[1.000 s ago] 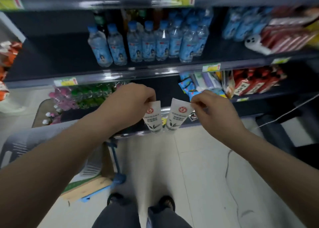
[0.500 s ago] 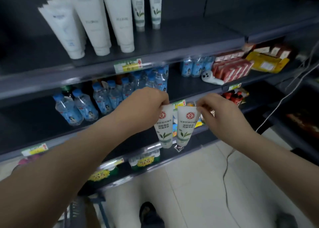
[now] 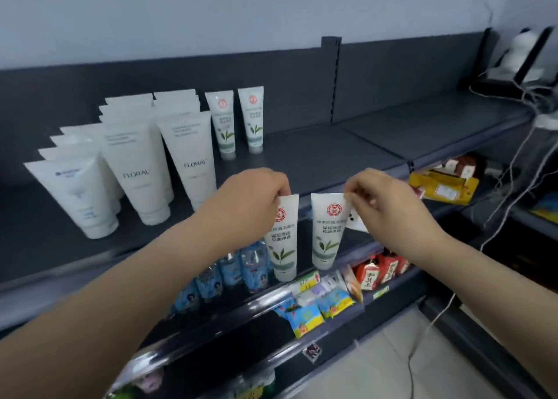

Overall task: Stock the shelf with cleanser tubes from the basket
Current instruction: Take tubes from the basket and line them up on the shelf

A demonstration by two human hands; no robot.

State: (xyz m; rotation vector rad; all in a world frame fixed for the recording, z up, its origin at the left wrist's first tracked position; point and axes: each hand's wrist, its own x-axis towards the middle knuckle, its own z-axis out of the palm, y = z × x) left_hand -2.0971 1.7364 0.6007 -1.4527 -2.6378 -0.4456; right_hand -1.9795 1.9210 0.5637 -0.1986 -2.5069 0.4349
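My left hand (image 3: 253, 199) pinches the crimped top of a white cleanser tube with a red seal and green leaf (image 3: 283, 241), which hangs cap down. My right hand (image 3: 380, 199) pinches a matching tube (image 3: 327, 232) the same way, just to its right. Both tubes hang in front of the edge of the dark top shelf (image 3: 317, 157). Two identical tubes (image 3: 225, 124) (image 3: 253, 118) stand cap down at the back of that shelf. The basket is out of view.
Larger white FLORAL tubes (image 3: 136, 169) and other white tubes (image 3: 75, 193) stand in rows on the shelf's left part. Water bottles (image 3: 238, 272), snack packs (image 3: 320, 305) and red packets (image 3: 380, 269) fill lower shelves. Cables (image 3: 513, 172) hang at the right.
The view has swung up from the floor and lower shelves to the top shelf. Both hands have lifted the two tubes up to the top shelf's front edge.
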